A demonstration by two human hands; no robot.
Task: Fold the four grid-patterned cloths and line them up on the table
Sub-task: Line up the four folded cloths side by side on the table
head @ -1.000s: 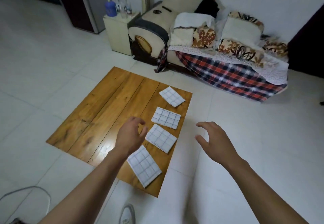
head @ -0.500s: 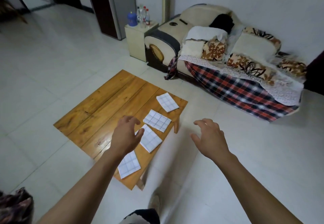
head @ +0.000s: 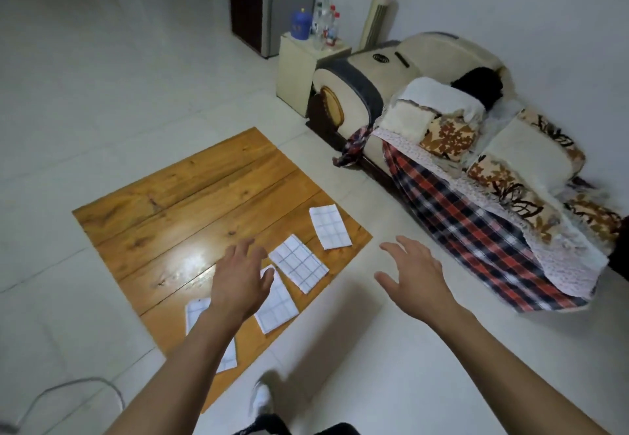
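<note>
Four folded grid-patterned cloths in a row along the right edge of the wooden desk [head: 177, 203]. Farthest cloth [head: 329, 227] well beyond both hands; second cloth [head: 299, 263] just past the left hand [head: 240, 281]. Left hand released, fingers spread, holding nothing, partly covering the third cloth [head: 277, 303]; forearm crossing the nearest cloth [head: 197, 312]. Right hand [head: 413, 279] released too, fingers relaxed, out over the floor [head: 391, 349] beside the desk, apart from every cloth.

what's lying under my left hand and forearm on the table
Two folded grid cloths: the left hand overlaps one, the forearm crosses another. Their covered parts can't be seen.
</note>
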